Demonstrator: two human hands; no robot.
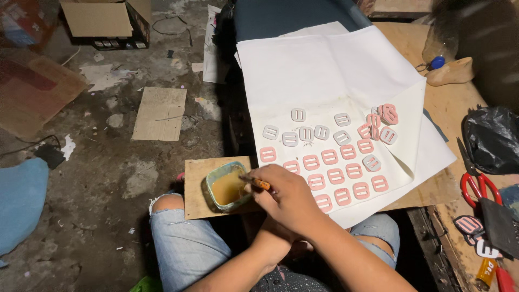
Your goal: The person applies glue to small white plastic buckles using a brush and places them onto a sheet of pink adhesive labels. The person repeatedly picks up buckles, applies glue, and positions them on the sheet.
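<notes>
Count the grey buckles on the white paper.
8 grey buckles: two in the top row, five just below, one among the pink buckles. The heap at right may hide more.

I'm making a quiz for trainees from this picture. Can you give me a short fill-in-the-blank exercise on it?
1. The right hand dips a brush into a bowl of ____ liquid.
2. The buckle pieces lie on a sheet of ____ paper.
3. The scissors have ____ handles.
4. The bowl rests on a small ____ board.

Missing words: tan; white; red; wooden
</notes>
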